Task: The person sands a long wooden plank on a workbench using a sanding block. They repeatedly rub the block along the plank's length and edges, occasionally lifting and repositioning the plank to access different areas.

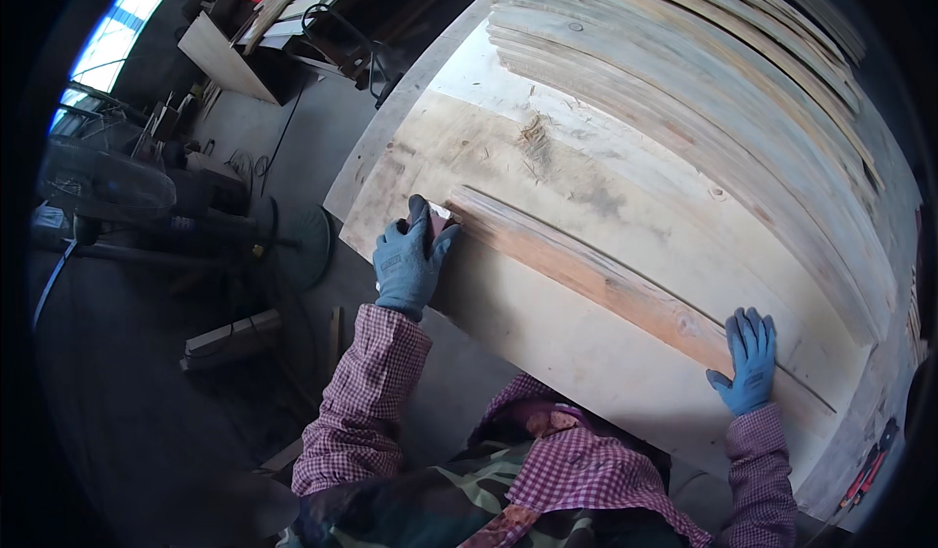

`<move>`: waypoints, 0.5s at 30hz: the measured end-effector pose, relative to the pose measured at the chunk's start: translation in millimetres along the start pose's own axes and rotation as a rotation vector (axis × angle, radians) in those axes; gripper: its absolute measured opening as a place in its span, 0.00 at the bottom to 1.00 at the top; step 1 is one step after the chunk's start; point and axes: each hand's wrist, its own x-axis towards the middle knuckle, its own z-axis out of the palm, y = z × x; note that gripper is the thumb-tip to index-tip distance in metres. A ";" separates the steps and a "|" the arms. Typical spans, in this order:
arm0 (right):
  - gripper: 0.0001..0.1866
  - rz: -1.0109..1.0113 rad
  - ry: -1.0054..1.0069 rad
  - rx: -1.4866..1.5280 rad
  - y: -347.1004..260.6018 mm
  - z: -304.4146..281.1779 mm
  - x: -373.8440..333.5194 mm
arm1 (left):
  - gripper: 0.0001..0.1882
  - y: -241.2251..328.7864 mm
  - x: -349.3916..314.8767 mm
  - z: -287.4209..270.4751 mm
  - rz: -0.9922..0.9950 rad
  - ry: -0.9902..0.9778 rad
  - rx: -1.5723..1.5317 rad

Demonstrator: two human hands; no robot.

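Observation:
A long, narrow wooden board (pixel 596 279) lies slantwise across the worktable (pixel 547 338), running from upper left to lower right. By the board's left end, my left hand (pixel 407 265), in a blue-grey glove, is closed around a small piece of sandpaper (pixel 440 218) with a brownish-red face and a whitish edge. Near the other end, my right hand (pixel 750 360), gloved alike, presses flat on the board with its fingers stretched out. It holds nothing.
Stacked wooden planks (pixel 684 108) cover the far side of the table. Wood shavings (pixel 534 138) lie mid-table. Red-handled pliers (pixel 868 470) are at the right edge. On the floor to the left stand a fan (pixel 112 182) and a wood block (pixel 233 338); scrap boards (pixel 227 60) lean farther back.

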 end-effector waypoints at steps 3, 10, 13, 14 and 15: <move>0.52 -0.002 0.038 -0.028 7.8 3.1 7.8 | 0.41 6.1 24.8 4.1 0.019 -0.007 -0.052; 0.52 0.024 0.006 -0.017 12.3 -0.5 12.1 | 0.40 17.1 54.8 4.5 0.003 0.088 -0.169; 0.51 0.023 0.032 -0.003 13.1 0.3 11.4 | 0.39 34.0 69.1 3.2 0.012 -0.043 -0.027; 0.51 0.015 0.036 -0.010 13.4 -0.4 12.7 | 0.38 38.4 72.0 0.9 0.032 -0.059 0.014; 0.51 0.012 0.039 -0.014 11.5 -0.8 13.1 | 0.38 38.6 80.8 -0.7 -0.002 -0.089 -0.012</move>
